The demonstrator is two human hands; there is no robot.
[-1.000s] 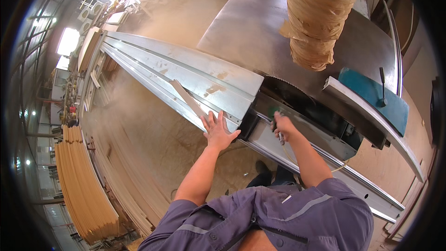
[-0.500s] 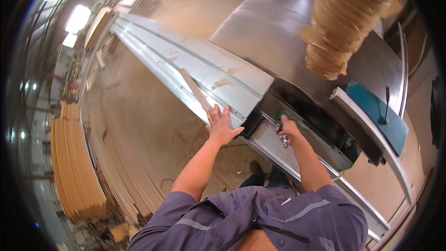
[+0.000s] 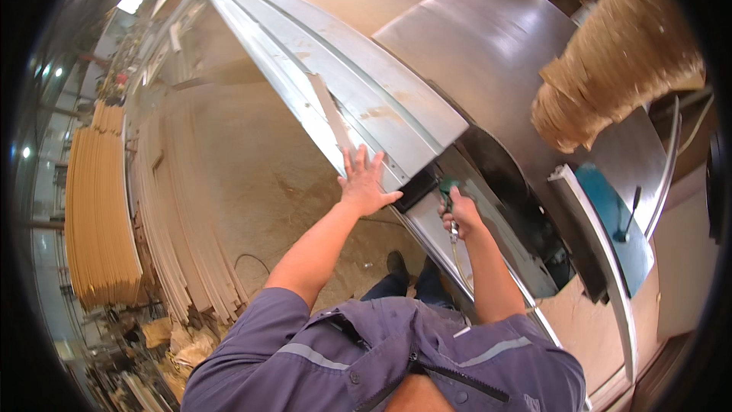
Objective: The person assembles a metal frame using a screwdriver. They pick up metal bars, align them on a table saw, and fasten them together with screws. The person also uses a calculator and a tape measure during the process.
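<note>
My left hand [image 3: 364,185] lies with fingers spread on the near end of a long silver metal sliding table [image 3: 347,57]. Its fingertips reach the end of a thin, pale wooden strip [image 3: 329,111] lying along that table. In my right hand [image 3: 465,217] is a green air blow gun [image 3: 449,184], with a metal fitting and a thin pale hose [image 3: 459,259] trailing below. The gun's front is close to the black end [image 3: 418,188] of the sliding table. My right-hand fingers wrap round its handle; the nozzle tip is hard to make out.
Right of the sliding table stands a wide, dark metal machine top [image 3: 480,23]. A brown-wrapped duct [image 3: 618,53] hangs over it. A curved-looking guard rail [image 3: 602,259] and teal plate [image 3: 610,221] are at right. Stacked boards [image 3: 103,214] stand at left.
My right hand has moved the blow gun closer to the black end of the sliding table. My left hand stays spread on the table; the whole view has shifted somewhat.
</note>
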